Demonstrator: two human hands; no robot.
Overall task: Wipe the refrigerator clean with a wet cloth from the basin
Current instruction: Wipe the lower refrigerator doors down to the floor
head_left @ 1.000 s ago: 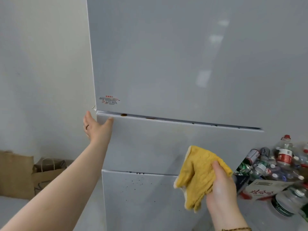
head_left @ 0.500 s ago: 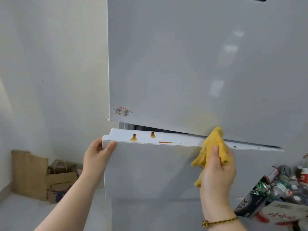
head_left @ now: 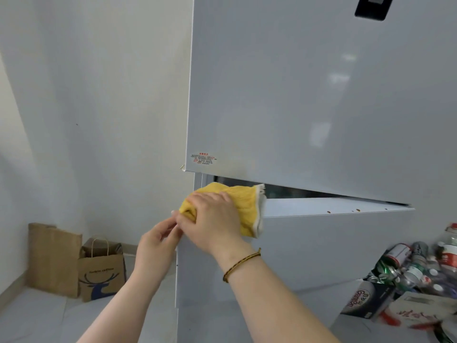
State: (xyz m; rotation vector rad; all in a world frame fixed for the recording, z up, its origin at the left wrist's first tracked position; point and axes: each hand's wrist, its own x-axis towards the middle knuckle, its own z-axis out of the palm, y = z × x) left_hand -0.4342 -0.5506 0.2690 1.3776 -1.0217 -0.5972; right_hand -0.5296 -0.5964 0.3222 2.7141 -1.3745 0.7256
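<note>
Right hand (head_left: 210,219) flat, palm down; left hand (head_left: 158,243) curled beside it.

The refrigerator (head_left: 309,95) is pale grey and glossy; its middle drawer (head_left: 321,243) stands pulled open, small brown spots dotting the top edge. A yellow cloth (head_left: 247,206) with a white hem lies bunched over that edge's left corner.

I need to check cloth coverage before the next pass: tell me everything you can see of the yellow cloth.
The yellow cloth is a ribbed, knitted-looking rag with a whitish frayed edge on its right side. It lies bunched over the left end of the middle door's top edge, draping down its front. The right hand presses on it; the left hand is beside its left corner. Wetness cannot be told.
</note>
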